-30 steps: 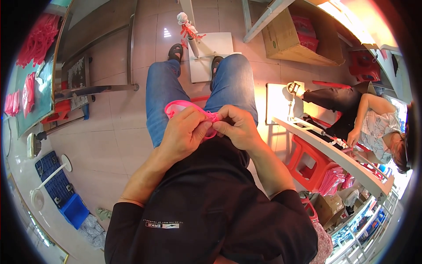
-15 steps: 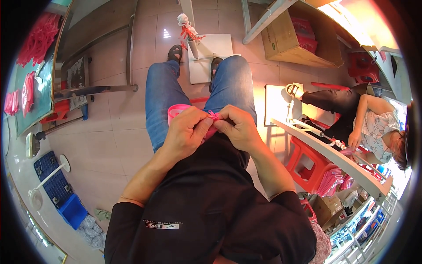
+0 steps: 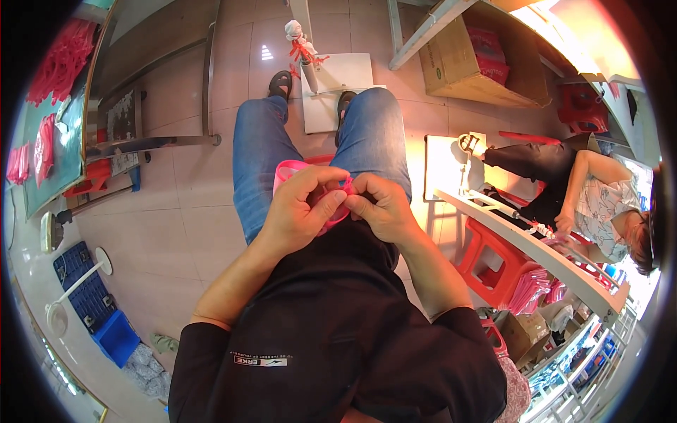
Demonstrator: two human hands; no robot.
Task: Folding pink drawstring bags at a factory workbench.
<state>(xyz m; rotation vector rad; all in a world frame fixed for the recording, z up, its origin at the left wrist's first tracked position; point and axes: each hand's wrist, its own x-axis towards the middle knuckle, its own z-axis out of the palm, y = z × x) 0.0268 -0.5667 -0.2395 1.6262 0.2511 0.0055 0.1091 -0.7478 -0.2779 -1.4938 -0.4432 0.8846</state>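
Over my lap, my left hand [image 3: 297,213] and my right hand [image 3: 384,206] meet with bent fingers, pinching a thin bright pink cord [image 3: 348,185]. It looks bunched or looped between the fingertips, and whether it is knotted cannot be made out. Beneath my left hand rests a pink, see-through plastic piece with a rounded rim [image 3: 288,168], lying against my thighs. My left hand and the cord cover much of it, so its full shape is hidden.
A white foot pedal plate [image 3: 345,69] lies on the floor before my feet. Left stands a bench with pink pieces [image 3: 45,149]. Ahead right is a cardboard box [image 3: 448,67]. A co-worker [image 3: 599,201] sits at right, beyond a white beam [image 3: 529,250] and red stool [image 3: 488,271].
My left fingers have spread and lifted slightly around the cord. More of the pink piece's rim shows beside them, shifted a little up and right.
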